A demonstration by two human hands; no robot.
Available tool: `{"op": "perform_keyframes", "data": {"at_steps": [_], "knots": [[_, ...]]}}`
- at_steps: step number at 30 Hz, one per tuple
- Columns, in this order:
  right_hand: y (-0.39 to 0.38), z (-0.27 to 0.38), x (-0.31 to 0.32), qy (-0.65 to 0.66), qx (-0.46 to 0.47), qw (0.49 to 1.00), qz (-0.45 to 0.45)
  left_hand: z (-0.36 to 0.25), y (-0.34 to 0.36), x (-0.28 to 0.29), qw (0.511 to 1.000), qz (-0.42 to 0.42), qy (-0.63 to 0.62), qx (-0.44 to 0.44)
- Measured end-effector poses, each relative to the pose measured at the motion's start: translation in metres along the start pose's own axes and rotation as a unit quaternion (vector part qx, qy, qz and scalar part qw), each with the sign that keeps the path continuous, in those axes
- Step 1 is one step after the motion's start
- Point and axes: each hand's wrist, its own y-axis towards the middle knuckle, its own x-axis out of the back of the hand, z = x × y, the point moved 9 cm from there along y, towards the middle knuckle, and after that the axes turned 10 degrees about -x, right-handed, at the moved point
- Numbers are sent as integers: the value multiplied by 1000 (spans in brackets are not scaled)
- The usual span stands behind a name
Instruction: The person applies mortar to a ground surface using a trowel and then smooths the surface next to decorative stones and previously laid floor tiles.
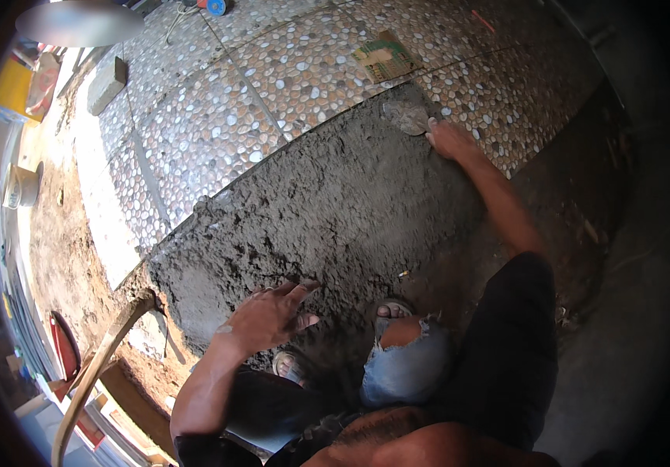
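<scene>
A: Trowel, quick. Where?
B: Dull grey, mortar-smeared trowel with a broad blade point(406, 118): far right end of the wet, dark grey, rough mortar bed point(327, 191), close to the tile edge.
A: Pointing?
B: Blade goes left and slightly far from the hand. Long axis slants, near right to far left. Blade looks low over the mortar; can't tell if its whole face touches.
A: Right hand point(452, 142)?
B: Closed round the trowel's handle end, arm stretched out. Handle mostly hidden by the fingers.
A: Left hand point(266, 317)?
B: Open, nothing in it, fingers spread and pointing right, mortar on the fingertips. At the near left part of the bed; contact unclear.
A: Surroundings?
B: Brown-and-white pebble-patterned floor tiles point(249, 117) beyond the bed. Flat green-and-tan rectangular piece point(385, 58) lies on them, just beyond the trowel. Grey rectangular block point(107, 86) far left.
A: Near left?
B: Long, curved, light brown wooden handle point(95, 370), left of the left hand, well apart. Runs from the near left toward the bed's left corner.
</scene>
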Motion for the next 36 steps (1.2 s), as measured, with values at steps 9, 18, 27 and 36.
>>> {"op": "perform_keyframes", "data": {"at_steps": [9, 18, 27, 36], "knots": [[101, -62, -51, 64, -105, 991, -52, 1, 8, 0, 1000, 8, -2, 0], [19, 43, -42, 458, -97, 861, 200, -12, 2, -1, 999, -1, 9, -31], [16, 34, -54, 293, -25, 953, 78, -22, 6, -1, 997, -11, 50, -58], [-10, 110, -55, 412, -30, 890, 192, -19, 0, -3, 998, -6, 50, -43]]}}
